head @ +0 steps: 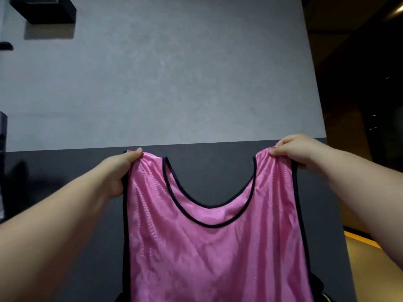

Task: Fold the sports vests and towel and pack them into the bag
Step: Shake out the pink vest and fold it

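Grey wall (174, 73) fills most of what I can see, with a darker band (54, 182) along its foot and a black shelf (43, 9) jutting out high on the left. In front of it a person holds a pink vest (207, 258) up in the air, spread flat, its black-trimmed neckline (207, 224) dipping in the middle. The left hand (118, 173) pinches the top of one shoulder strap, thumb over the cloth; the right hand (305, 153) pinches the other strap the same way. Both arms are stretched out, and the vest hangs between them with its hem below the edge of view. Neither towel nor bag shows from where I stand, though something dark (162, 284) sits low beside the vest, too little of it to name.

I take this for the spreading-out before a first fold. The cloth looks thin and slippery, and each grip is on only a narrow bunch of strap, so a sharp shake could pull one strap free and let that side drop. If the hands come down unevenly, the side seams will not meet and the fold will be skewed. With no surface in sight, folding in mid-air would likely leave it loose and bulky for packing.
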Demonstrator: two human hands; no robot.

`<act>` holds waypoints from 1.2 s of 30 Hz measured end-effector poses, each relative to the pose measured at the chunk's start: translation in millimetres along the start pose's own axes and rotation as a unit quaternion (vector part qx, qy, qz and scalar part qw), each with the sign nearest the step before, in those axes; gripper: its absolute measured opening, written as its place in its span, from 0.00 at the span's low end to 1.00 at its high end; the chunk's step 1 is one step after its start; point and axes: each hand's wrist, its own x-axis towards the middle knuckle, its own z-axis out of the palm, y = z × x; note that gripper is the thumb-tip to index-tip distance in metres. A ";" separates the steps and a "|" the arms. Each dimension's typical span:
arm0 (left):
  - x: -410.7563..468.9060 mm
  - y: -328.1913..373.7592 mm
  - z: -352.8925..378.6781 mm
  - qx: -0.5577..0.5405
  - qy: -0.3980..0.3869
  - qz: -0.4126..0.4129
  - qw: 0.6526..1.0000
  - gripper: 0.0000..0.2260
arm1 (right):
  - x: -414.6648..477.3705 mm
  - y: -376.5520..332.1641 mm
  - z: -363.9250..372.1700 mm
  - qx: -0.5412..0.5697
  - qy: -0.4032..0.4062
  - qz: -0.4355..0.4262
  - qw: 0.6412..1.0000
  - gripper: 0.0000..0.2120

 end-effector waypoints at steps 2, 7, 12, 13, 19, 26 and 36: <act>-2.1 -2.0 9.6 0.011 -0.015 -0.012 1.000 0.12 | -4.3 -9.0 6.9 -0.088 0.002 -0.030 0.996 0.02; -5.3 -6.1 30.4 0.010 -0.053 -0.030 0.998 0.11 | -25.4 -39.2 25.5 -0.036 -0.166 -0.027 0.985 0.15; -16.4 -8.7 54.7 -0.008 -0.108 -0.032 0.994 0.11 | -39.2 -62.2 34.2 0.102 -0.261 -0.004 0.960 0.14; -18.8 -8.9 58.6 -0.008 -0.119 -0.032 0.992 0.12 | -43.4 -66.3 34.6 0.121 -0.298 -0.002 0.947 0.15; -33.4 -4.7 73.3 -0.001 -0.183 -0.016 0.983 0.17 | -60.0 -84.2 47.5 -0.042 -0.313 -0.207 0.926 0.19; -47.2 -2.1 73.2 0.012 -0.255 0.035 0.966 0.21 | -58.0 -94.3 70.0 -0.150 -0.096 -0.321 0.930 0.10; -49.0 2.5 64.7 0.011 -0.319 0.083 0.944 0.28 | -47.6 -107.6 80.8 -0.234 -0.016 -0.302 0.924 0.22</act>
